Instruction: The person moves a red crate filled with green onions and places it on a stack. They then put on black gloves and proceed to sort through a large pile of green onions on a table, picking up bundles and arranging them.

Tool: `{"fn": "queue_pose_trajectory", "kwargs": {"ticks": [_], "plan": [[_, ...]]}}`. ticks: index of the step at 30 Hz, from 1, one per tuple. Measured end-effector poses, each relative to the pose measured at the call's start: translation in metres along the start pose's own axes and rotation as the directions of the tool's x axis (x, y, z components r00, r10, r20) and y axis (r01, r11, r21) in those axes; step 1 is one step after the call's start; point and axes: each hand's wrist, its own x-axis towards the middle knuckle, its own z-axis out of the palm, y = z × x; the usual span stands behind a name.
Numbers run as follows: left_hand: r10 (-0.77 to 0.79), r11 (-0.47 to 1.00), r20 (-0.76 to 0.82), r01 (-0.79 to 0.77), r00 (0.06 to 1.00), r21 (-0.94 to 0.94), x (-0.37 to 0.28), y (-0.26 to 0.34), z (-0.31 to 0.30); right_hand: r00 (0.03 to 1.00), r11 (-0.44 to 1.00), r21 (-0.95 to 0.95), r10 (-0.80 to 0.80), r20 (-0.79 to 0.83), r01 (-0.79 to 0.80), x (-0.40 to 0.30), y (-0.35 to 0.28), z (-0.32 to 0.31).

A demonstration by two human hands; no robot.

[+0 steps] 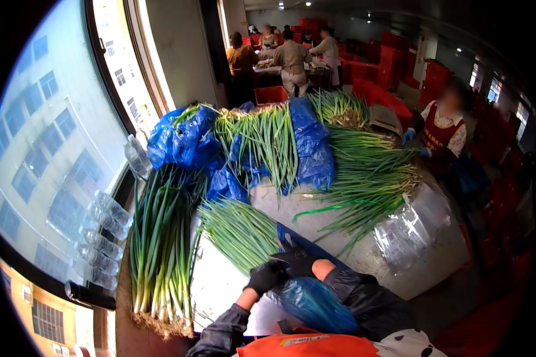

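In front of me a bundle of green onions (241, 230) lies slantwise on the metal tabletop (272, 192), its near part inside a blue plastic bag (317, 303). My left hand (267, 277), in a black glove, is closed at the bag's opening, seemingly gripping its edge. Beside it, my right hand (298, 259), also gloved in black, rests over the bundle and the bag's dark blue edge with fingers spread. The onions' ends inside the bag are only dimly visible through the film.
Large leeks or onions (161, 250) with roots lie at left by water bottles (100, 241). More green onions (370, 169), blue bags (310, 143) and clear plastic packaging (404, 236) cover the table. A gloved co-worker (442, 129) stands right; others work behind near red crates (391, 62).
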Motion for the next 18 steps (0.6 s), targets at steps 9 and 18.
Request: {"fn": "queue_pose_trajectory", "kwargs": {"ticks": [9,18], "plan": [[-0.024,0.889,-0.133,-0.04,0.991,-0.456,0.0,0.012,-0.003,0.96,0.997,-0.064,-0.062,-0.274,0.046,-0.014,0.029,0.014],[0.194,0.954,-0.269,-0.246,0.943,-0.174,0.025,0.023,-0.007,0.765,0.98,0.124,0.197,-0.614,-0.154,0.004,0.043,0.041]]}}
